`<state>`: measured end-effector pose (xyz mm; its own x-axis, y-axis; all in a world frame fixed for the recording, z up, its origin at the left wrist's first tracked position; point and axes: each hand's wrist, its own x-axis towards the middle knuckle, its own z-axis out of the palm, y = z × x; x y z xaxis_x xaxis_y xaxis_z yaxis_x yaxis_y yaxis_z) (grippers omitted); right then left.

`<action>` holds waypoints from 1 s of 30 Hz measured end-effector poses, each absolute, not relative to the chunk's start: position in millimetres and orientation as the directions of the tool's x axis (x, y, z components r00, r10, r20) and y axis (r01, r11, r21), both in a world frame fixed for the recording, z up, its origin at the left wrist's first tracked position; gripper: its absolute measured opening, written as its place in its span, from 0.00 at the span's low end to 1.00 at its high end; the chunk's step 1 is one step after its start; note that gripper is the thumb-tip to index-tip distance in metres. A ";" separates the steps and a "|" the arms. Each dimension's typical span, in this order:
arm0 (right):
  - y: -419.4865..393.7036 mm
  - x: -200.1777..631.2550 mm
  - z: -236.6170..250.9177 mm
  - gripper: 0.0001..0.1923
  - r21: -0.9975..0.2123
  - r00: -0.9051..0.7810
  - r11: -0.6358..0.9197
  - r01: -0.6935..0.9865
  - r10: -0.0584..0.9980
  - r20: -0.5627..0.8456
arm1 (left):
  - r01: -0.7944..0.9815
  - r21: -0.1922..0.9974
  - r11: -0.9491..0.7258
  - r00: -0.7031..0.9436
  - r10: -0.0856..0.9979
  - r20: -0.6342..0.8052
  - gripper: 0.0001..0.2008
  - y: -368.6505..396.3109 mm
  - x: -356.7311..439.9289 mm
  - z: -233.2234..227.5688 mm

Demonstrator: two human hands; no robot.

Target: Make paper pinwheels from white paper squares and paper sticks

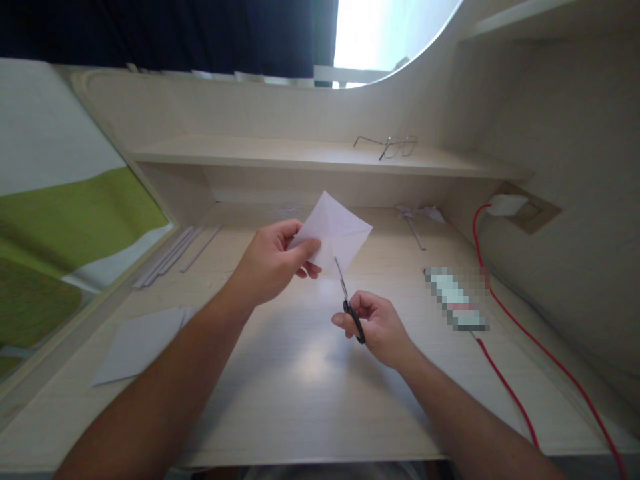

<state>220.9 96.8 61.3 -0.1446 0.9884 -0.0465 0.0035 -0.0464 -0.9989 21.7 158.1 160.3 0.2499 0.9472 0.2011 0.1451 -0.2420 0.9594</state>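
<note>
On the pale desk (300,413), at the near left, some white sheets (137,347) lie in a small pile, beside the person's left forearm. Nearest the middle, the right hand (380,327) is closed around the black handles of the scissors (347,307), with the thumb on the left side. The blades point to the far side and their tip overlaps the near part of the pale paper (337,223); whether they are cutting into it, one cannot tell. The left hand (273,260) pinches this paper at its left side, the thumb on top, and holds it above the desk, one corner pointing far. On the right lies a pixelated flat object (456,300), near a red cable (510,393). Farther, at the left, there are narrow strips (165,257), and at the far right some folded pieces (413,213). Above them, the shelf (280,152) carries a pair of glasses (385,143)
</note>
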 end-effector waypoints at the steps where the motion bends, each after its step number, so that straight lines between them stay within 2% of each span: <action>1: 96.6 220.7 61.7 0.23 -0.999 -0.142 -0.049 -0.001 0.989 -0.048 | 0.145 0.959 -0.243 0.251 0.947 0.202 0.15 158.2 21.5 160.4; 24: 96.4 217.9 67.6 0.25 -0.997 -0.113 -0.059 -0.050 0.992 -0.053 | 0.192 0.948 -0.252 0.329 0.927 0.180 0.11 156.6 23.7 158.6; 30: 97.5 219.0 67.6 0.26 -0.999 -0.089 -0.051 0.000 0.995 -0.051 | 0.212 0.945 -0.249 0.323 0.930 0.173 0.11 156.0 23.7 159.1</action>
